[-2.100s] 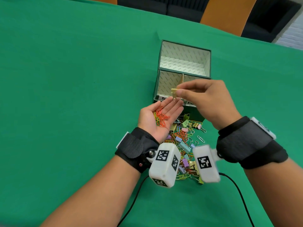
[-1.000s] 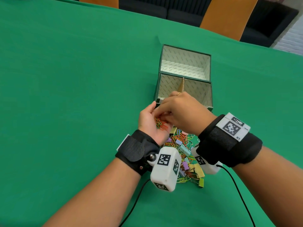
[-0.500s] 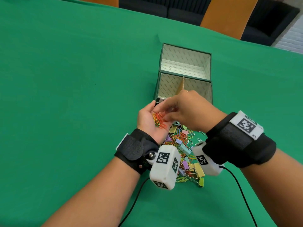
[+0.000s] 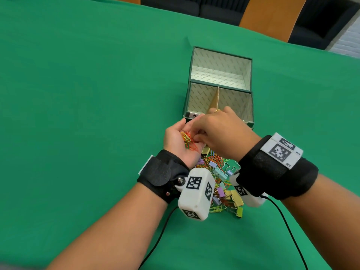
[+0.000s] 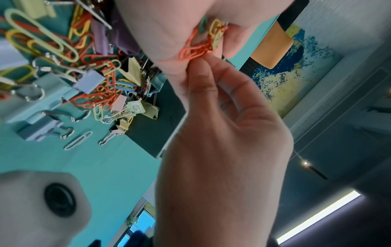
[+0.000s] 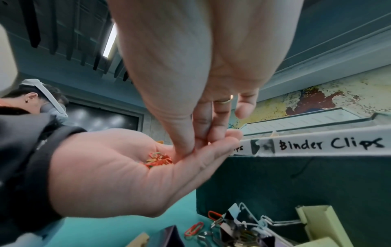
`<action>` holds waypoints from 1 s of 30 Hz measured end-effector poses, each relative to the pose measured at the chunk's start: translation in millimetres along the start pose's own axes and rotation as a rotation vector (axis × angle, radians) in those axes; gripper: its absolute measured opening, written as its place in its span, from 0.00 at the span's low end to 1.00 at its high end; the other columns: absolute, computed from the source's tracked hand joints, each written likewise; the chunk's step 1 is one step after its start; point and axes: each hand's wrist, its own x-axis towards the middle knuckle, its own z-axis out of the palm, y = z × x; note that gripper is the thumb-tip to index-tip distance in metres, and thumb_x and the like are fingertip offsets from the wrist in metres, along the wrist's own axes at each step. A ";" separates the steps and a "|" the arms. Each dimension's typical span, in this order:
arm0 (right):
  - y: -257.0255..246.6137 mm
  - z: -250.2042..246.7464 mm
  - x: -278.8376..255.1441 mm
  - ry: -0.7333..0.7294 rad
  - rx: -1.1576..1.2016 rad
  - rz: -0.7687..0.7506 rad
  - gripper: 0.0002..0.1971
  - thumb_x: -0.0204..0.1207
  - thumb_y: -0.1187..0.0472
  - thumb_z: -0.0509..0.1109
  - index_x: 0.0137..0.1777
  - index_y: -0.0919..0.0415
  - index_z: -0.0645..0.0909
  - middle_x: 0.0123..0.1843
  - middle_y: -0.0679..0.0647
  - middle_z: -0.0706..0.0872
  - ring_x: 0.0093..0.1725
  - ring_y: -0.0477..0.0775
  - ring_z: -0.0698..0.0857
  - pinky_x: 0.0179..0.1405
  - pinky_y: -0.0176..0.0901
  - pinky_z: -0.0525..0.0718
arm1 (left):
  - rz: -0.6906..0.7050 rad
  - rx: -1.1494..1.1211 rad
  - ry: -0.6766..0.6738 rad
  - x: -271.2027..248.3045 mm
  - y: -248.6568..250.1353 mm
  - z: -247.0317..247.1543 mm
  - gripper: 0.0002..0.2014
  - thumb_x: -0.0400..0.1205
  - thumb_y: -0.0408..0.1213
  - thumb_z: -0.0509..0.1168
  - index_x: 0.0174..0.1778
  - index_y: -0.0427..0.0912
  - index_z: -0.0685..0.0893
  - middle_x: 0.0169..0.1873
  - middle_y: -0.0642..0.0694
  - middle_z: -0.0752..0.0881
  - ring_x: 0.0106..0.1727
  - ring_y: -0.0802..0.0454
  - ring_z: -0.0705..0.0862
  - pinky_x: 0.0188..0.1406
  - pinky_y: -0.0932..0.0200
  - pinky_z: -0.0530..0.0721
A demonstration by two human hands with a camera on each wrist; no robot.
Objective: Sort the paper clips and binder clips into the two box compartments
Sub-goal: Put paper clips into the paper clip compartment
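My left hand (image 4: 175,136) lies palm up and cupped in front of the box, carrying a small bunch of orange, yellow and green paper clips (image 4: 188,142). My right hand (image 4: 195,138) reaches down into that palm. In the left wrist view its thumb and forefinger pinch the end of an orange paper clip (image 5: 190,54). The green box (image 4: 251,106) stands just behind, with a cardboard divider (image 4: 214,100) splitting it into two compartments. The front rim over the right one reads "Binder Clips" (image 6: 330,144). The compartment floors are hidden.
A mixed pile of paper clips and pastel binder clips (image 4: 220,172) lies on the green tablecloth (image 4: 78,114) under both wrists. The box's open lid (image 4: 220,69) lies behind the compartments. Orange chair backs (image 4: 272,18) stand beyond the table's far edge.
About two seconds ago my right hand held a yellow binder clip up over the box. It has since come down without it into the left palm and stays pinching among the paper clips.
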 end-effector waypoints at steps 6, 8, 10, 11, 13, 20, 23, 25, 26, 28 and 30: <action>-2.3 3.0 0.1 -0.007 0.020 -0.034 0.17 0.78 0.51 0.67 0.65 0.36 0.73 0.53 0.43 0.86 0.56 0.53 0.80 0.49 0.51 0.70 | 0.020 0.025 0.057 -0.3 0.1 -1.3 0.25 0.86 0.40 0.54 0.33 0.31 0.90 0.25 0.43 0.87 0.22 0.54 0.84 0.21 0.70 0.75; -4.4 4.4 0.0 0.007 -0.011 -0.045 0.15 0.78 0.52 0.67 0.63 0.35 0.73 0.54 0.43 0.86 0.55 0.53 0.79 0.45 0.49 0.65 | 0.011 0.044 0.073 -0.2 -1.2 -1.7 0.28 0.86 0.41 0.53 0.28 0.33 0.91 0.20 0.48 0.83 0.21 0.58 0.78 0.22 0.69 0.69; -6.7 4.6 -0.8 0.028 -0.030 -0.039 0.13 0.79 0.51 0.66 0.62 0.36 0.75 0.53 0.43 0.86 0.54 0.53 0.79 0.44 0.49 0.63 | 0.010 0.041 0.087 0.7 -0.9 -2.2 0.30 0.86 0.41 0.54 0.23 0.34 0.89 0.18 0.50 0.79 0.23 0.60 0.72 0.27 0.70 0.62; -7.6 4.9 -1.1 0.041 -0.030 -0.030 0.12 0.80 0.51 0.65 0.62 0.36 0.76 0.53 0.43 0.86 0.54 0.53 0.79 0.44 0.49 0.62 | 0.006 0.036 0.085 1.3 -0.4 -2.5 0.30 0.86 0.40 0.54 0.22 0.34 0.89 0.17 0.50 0.79 0.23 0.60 0.70 0.27 0.70 0.61; -9.0 6.1 -2.6 0.072 -0.029 -0.004 0.11 0.82 0.52 0.61 0.60 0.37 0.79 0.54 0.43 0.86 0.55 0.53 0.78 0.46 0.49 0.62 | -0.007 0.029 0.045 1.9 0.4 -3.4 0.30 0.87 0.41 0.52 0.25 0.32 0.90 0.19 0.49 0.81 0.20 0.61 0.70 0.25 0.73 0.62; 0.8 7.1 -5.3 0.119 0.143 0.108 0.08 0.82 0.52 0.63 0.52 0.40 0.84 0.45 0.42 0.86 0.50 0.50 0.74 0.50 0.50 0.60 | -0.003 -0.021 -0.047 2.3 1.0 -2.8 0.23 0.88 0.41 0.48 0.49 0.27 0.83 0.31 0.38 0.87 0.22 0.51 0.81 0.25 0.67 0.81; 6.4 1.1 -3.1 0.106 0.301 0.181 0.09 0.81 0.51 0.65 0.51 0.37 0.85 0.37 0.40 0.84 0.50 0.49 0.74 0.52 0.48 0.60 | 0.009 -0.028 -0.074 1.3 2.1 -3.9 0.24 0.88 0.41 0.48 0.49 0.26 0.83 0.34 0.34 0.88 0.27 0.45 0.87 0.31 0.58 0.89; 10.2 -4.1 -2.3 0.099 0.420 0.220 0.06 0.79 0.51 0.69 0.50 0.40 0.87 0.37 0.39 0.85 0.52 0.49 0.82 0.63 0.52 0.67 | 0.012 -0.018 -0.087 1.8 2.7 -4.6 0.27 0.88 0.41 0.48 0.44 0.25 0.87 0.38 0.32 0.89 0.35 0.41 0.90 0.41 0.51 0.90; 12.5 -6.5 -1.8 0.097 0.488 0.233 0.05 0.78 0.51 0.70 0.48 0.41 0.88 0.38 0.38 0.86 0.52 0.48 0.84 0.66 0.55 0.70 | 0.011 -0.019 -0.089 2.2 3.0 -5.0 0.28 0.88 0.40 0.49 0.41 0.25 0.88 0.40 0.30 0.89 0.38 0.39 0.90 0.45 0.48 0.89; 17.4 -12.2 -0.2 0.109 0.612 0.244 0.03 0.76 0.51 0.73 0.45 0.44 0.88 0.38 0.37 0.88 0.48 0.45 0.85 0.65 0.56 0.77 | 0.007 -0.030 -0.083 3.2 3.8 -5.3 0.28 0.88 0.40 0.50 0.39 0.25 0.89 0.43 0.29 0.89 0.42 0.36 0.90 0.49 0.42 0.87; 22.8 -17.9 4.3 0.152 0.704 0.237 0.03 0.77 0.54 0.73 0.44 0.45 0.88 0.38 0.39 0.88 0.42 0.39 0.85 0.56 0.44 0.82 | 0.003 -0.029 -0.074 4.1 5.0 -5.1 0.25 0.88 0.39 0.50 0.46 0.24 0.87 0.46 0.27 0.88 0.45 0.33 0.89 0.51 0.38 0.85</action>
